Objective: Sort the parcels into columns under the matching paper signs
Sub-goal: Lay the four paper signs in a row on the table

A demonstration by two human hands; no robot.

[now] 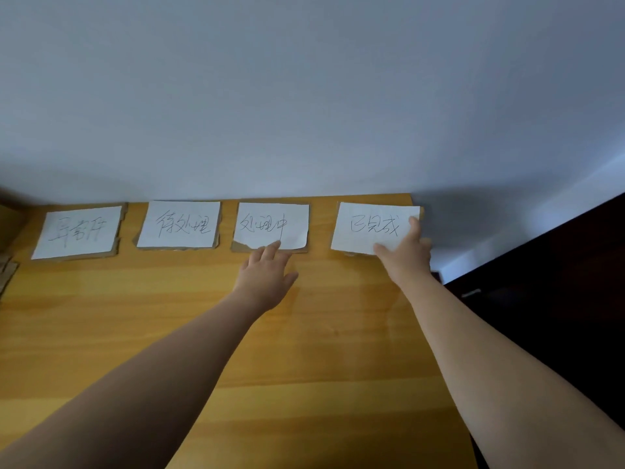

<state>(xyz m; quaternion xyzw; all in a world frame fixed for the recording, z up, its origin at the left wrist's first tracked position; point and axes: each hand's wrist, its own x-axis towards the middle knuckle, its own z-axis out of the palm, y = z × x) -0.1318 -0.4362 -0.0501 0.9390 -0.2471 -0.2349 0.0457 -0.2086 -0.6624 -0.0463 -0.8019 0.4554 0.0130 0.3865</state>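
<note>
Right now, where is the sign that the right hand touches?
In the head view it is the rightmost paper sign of four, at the far right corner of the table, by the wall.

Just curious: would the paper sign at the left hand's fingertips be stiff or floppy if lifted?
Probably floppy: the paper sign is a thin sheet, its near edge curling up. Likely light, so the left hand could easily slide it.
</note>
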